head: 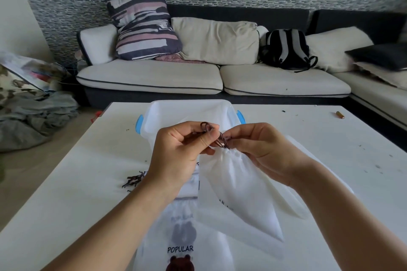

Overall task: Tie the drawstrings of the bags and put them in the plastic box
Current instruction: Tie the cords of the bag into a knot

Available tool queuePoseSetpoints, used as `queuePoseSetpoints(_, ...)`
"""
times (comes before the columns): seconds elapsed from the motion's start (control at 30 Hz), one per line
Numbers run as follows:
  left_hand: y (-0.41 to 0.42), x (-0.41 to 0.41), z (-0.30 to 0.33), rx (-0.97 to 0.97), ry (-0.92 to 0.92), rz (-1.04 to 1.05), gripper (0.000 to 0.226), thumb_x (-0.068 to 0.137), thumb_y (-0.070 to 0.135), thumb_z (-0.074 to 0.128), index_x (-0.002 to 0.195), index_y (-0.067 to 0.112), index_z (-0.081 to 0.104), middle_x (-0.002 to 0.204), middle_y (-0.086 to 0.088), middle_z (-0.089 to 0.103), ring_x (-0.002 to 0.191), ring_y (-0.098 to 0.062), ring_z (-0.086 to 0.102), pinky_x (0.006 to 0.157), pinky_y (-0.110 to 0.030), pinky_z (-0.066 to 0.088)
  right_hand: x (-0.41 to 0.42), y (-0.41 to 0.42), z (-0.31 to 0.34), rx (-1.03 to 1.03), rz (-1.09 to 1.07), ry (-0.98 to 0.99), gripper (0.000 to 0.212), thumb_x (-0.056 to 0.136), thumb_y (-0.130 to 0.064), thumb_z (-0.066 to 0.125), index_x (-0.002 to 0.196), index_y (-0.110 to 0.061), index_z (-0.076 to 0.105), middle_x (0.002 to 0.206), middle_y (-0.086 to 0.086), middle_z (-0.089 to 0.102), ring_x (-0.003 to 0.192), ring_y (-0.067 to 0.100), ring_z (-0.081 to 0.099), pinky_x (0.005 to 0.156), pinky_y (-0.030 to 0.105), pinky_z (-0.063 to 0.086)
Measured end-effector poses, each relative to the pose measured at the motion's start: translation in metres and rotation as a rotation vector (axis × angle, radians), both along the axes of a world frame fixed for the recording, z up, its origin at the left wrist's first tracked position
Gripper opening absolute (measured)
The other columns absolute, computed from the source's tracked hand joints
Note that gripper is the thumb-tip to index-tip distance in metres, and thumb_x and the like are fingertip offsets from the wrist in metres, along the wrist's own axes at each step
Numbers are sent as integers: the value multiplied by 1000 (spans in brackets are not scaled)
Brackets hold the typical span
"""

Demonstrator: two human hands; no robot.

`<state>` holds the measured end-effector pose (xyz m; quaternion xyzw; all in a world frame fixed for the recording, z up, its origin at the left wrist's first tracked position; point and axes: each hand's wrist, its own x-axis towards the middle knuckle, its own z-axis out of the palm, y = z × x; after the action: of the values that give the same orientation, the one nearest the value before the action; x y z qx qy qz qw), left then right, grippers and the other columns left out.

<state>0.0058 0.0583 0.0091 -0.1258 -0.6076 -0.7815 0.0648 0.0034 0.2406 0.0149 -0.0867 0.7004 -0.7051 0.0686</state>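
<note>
White bag (pixel 237 185) hangs mouth-up, long axis tilted; left hand (pixel 180 152), right hand (pixel 262 149) grips pinch drawstring (pixel 221 138).

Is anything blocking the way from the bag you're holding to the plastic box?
Nothing visible does. Both hands, left hand and right hand, hold the white bag by its drawstring right in front of the plastic box, whose top is open.

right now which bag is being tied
The plain white bag, held up by its brown drawstring, pinched in both the left hand and right hand. The POPULAR bear bag lies flat on the table, untouched.
</note>
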Motion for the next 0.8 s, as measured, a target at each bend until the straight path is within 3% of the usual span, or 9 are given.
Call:
queuePoseSetpoints(0.13, 0, -1, 0, -16, 14, -9, 13, 71, 16, 75, 82, 9, 76, 73, -6, 75, 66, -14, 70, 60, -21, 55, -1, 4, 3, 153, -48, 51, 15, 88, 0, 66, 84, -11, 75, 85, 13, 66, 82, 24, 51, 75, 31, 40)
queuePoseSetpoints(0.23, 1, -3, -1, -38, 28, 8, 12, 71, 16, 76, 81, 9, 77, 74, -6, 75, 62, -14, 69, 60, -20, 55, -1, 4, 2, -42, -32, -32, 16, 77, -11, 59, 87, -5, 70, 89, 14, 65, 89, 24, 57, 84, 33, 43)
queuePoseSetpoints(0.33, 2, -4, -2, -64, 44, 19, 12, 73, 14, 76, 83, 7, 77, 74, -7, 75, 60, -14, 68, 60, -19, 54, -2, 7, -1, -160, 1, -102, 19, 83, -7, 57, 96, 3, 66, 94, 15, 65, 97, 28, 56, 87, 32, 46)
queuePoseSetpoints(0.47, 2, -4, -4, -92, 66, 35, 12, 73, 13, 76, 84, 7, 77, 76, -7, 76, 57, -13, 67, 60, -18, 54, -2, 7, -3, -209, 90, -253, 31, 84, -15, 55, 104, 4, 67, 111, 23, 66, 104, 31, 59, 102, 44, 44)
queuePoseSetpoints(0.6, 1, -4, -5, -136, 106, 40, 9, 79, 1, 75, 84, 9, 77, 76, -3, 77, 55, -11, 66, 59, -17, 53, 1, 2, 3, -288, 117, -307, 23, 79, -26, 61, 87, -6, 68, 93, 12, 68, 89, 24, 64, 89, 33, 49)
queuePoseSetpoints(0.73, 1, -3, -4, -151, 133, 33, 11, 80, 0, 74, 83, 10, 76, 72, 1, 76, 54, -10, 66, 59, -16, 52, 6, -4, 5, -253, 158, -222, 31, 93, -17, 62, 110, 9, 67, 106, 22, 71, 100, 28, 68, 92, 33, 56)
queuePoseSetpoints(0.8, 1, -3, -4, -123, 116, 28, 8, 80, 1, 74, 84, 7, 76, 73, -2, 76, 55, -11, 66, 59, -16, 53, 6, -5, 3, -284, 179, -205, 23, 92, -9, 60, 109, 6, 65, 104, 20, 70, 98, 25, 69, 89, 30, 56)
